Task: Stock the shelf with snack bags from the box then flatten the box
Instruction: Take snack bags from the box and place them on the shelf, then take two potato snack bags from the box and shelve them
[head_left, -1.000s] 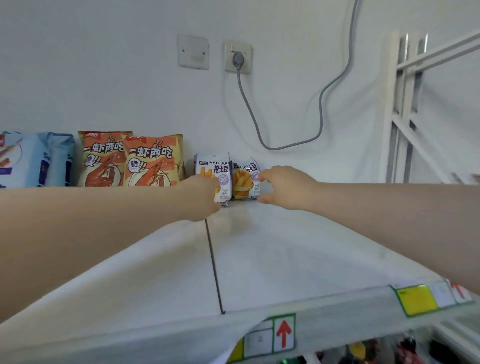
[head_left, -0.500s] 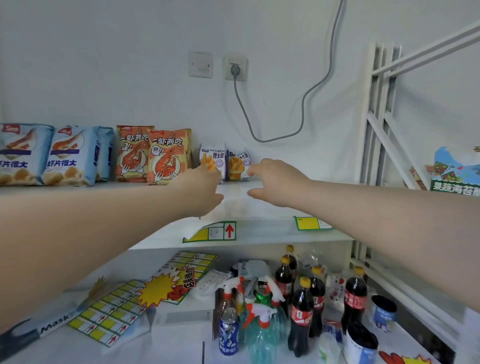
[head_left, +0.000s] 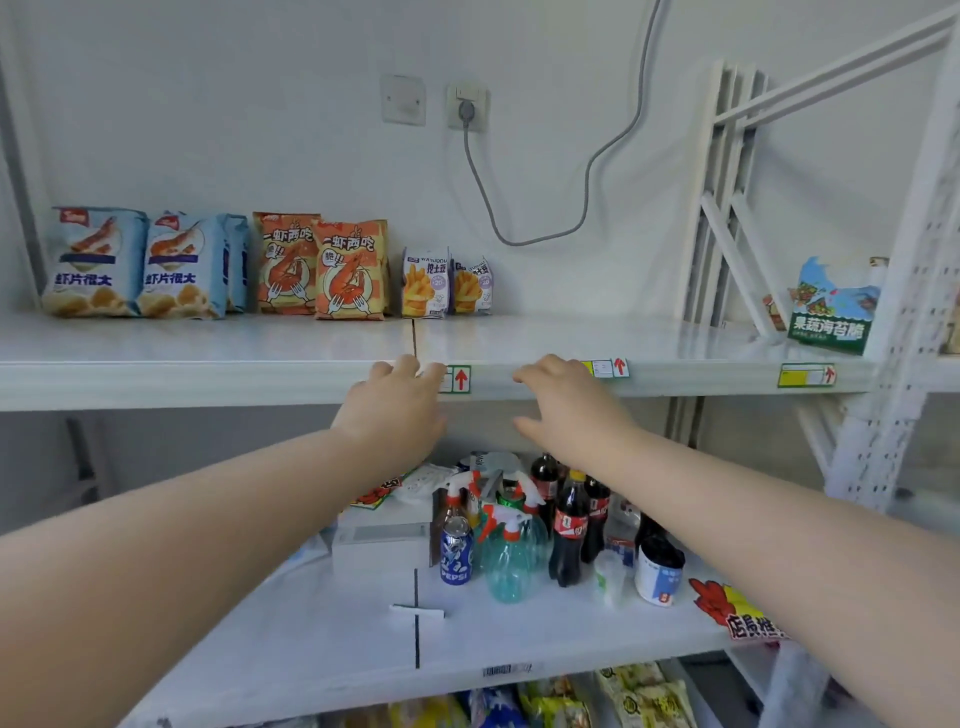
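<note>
Reaching forward, both hands hang in front of the top shelf (head_left: 208, 358) edge with fingers loosely spread and nothing in them. The left hand (head_left: 397, 410) partly covers a price tag with a red arrow (head_left: 460, 378) on the shelf lip; the right hand (head_left: 566, 410) sits just beside it, covering part of a yellow tag (head_left: 605, 368).

At the back of that shelf, against the wall, snack bags stand upright in a row: two blue bags (head_left: 135, 265) at the left, two orange shrimp bags (head_left: 322, 267) next to them, then two small fry bags (head_left: 447, 283). Well to the right, a green bag (head_left: 831, 306) leans near the rack post.

On the shelf below stand cola bottles (head_left: 569, 525), spray bottles (head_left: 506, 551) and a Pepsi can (head_left: 456, 553). The box is not in view.
</note>
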